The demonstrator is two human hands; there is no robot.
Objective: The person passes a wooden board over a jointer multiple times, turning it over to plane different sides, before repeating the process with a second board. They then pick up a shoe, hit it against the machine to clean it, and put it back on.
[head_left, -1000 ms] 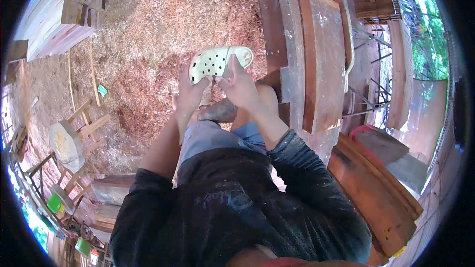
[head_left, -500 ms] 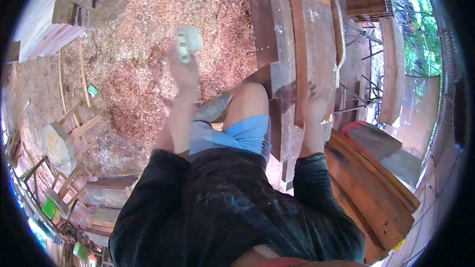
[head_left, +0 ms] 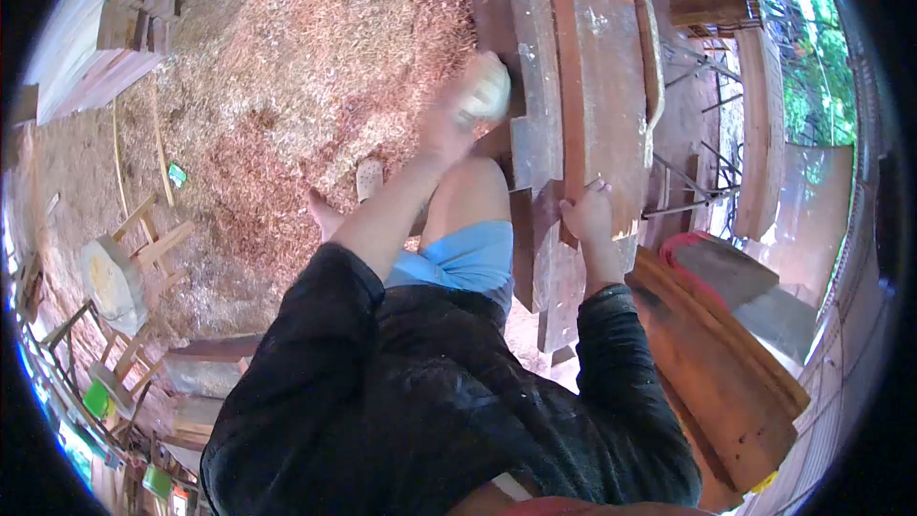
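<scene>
A pale, rounded object (head_left: 485, 88), blurred by motion, is gripped in my left hand (head_left: 447, 137) near the bench's left edge. What it is cannot be made out. On the near part of a brown wooden board (head_left: 611, 86) rests my right hand (head_left: 589, 217), its fingers bent together. Whatever they may pinch is too small to name. The board lies lengthwise on a worn wooden bench (head_left: 535, 67). My bent knee is beside the bench, below my left hand.
Wood shavings (head_left: 315, 38) cover the ground. A pale perforated shoe (head_left: 371, 177) and a bare foot (head_left: 325, 213) are at the left. Stacked timber (head_left: 129, 24) stands upper left, a round-topped stool (head_left: 113, 284) below it. Reddish planks (head_left: 716, 373) lie lower right.
My left hand has swung right with the pale object, from over the shavings to the bench's edge. My right hand has moved slightly left and nearer me, and its fingers have drawn together.
</scene>
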